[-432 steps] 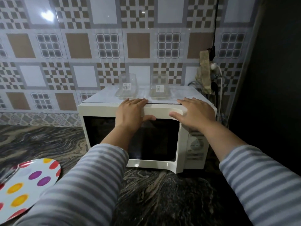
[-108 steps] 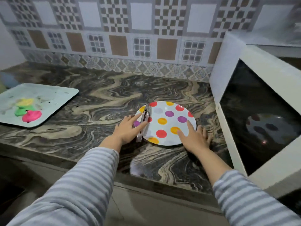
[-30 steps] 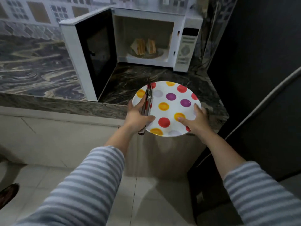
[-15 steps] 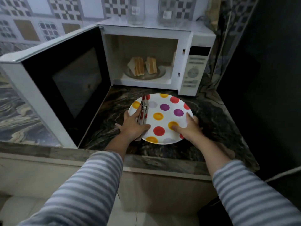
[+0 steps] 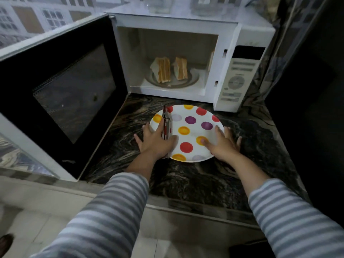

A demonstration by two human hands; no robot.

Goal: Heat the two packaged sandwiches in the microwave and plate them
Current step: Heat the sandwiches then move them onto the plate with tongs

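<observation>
Resting on the marbled desk (image 5: 195,179) just in front of the open microwave (image 5: 240,75), the dotted plate (image 5: 191,127) is lying under both hands: the left hand (image 5: 155,140) is spreading relaxed over its near-left rim and pressing a pair of metal tongs (image 5: 166,122) flat against it, while the right hand (image 5: 221,141) is lying open along the right rim, thumb on the plate, grasping nothing. The two sandwiches (image 5: 168,70) are standing on edge, side by side and apart, on the glass turntable (image 5: 191,81) inside the cavity. They are probably going to handle as light, soft and loosely layered, possibly hot, so squeezing hard is likely to crush them or let the filling slide out. Taking each across its broad bread faces, low and gently with the tongs, is looking safest; the plate itself seems stiff, breakable and slick.
</observation>
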